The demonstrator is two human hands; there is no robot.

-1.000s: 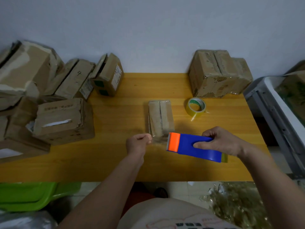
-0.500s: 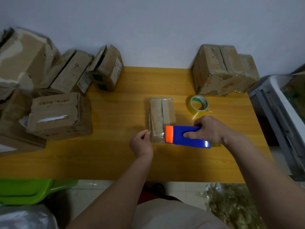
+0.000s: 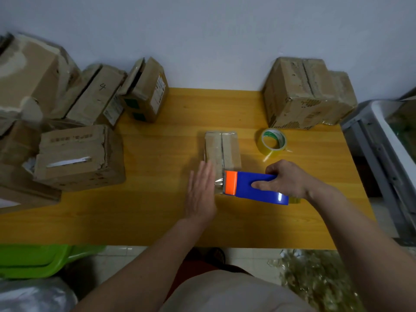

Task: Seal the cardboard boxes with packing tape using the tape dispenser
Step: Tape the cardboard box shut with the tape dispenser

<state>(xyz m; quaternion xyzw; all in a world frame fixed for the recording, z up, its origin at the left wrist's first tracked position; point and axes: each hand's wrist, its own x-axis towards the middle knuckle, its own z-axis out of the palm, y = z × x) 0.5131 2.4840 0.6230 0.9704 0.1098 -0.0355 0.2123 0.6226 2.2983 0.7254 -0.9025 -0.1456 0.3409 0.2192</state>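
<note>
Nearest me, bottom left, a green plastic bin sits below the table edge, and a pile of clear crinkled scraps lies on the floor bottom right. On the yellow wooden table my left hand lies flat, fingers straight and together, palm down, fingertips pressing the near left edge of the small cardboard box at table centre. My right hand grips the blue tape dispenser, thumb on its near face, fingers curled over the top; its orange blade end points left and touches the near end of the small box, just beside my left hand. A strip of clear tape stretches between the blade and the box; shiny film covers the box top, seam running away from me. Past my right hand, a loose roll of clear yellowish tape with a green-and-white core lies on the table, apart from the box. On the left, a torn box with a white slip sits at the table edge, with more boxes stacked behind it, one marked "4", and a tilted open box near the wall. Far right corner, a large taped box stands against the wall. A grey-white rack sits off the table's right side.
</note>
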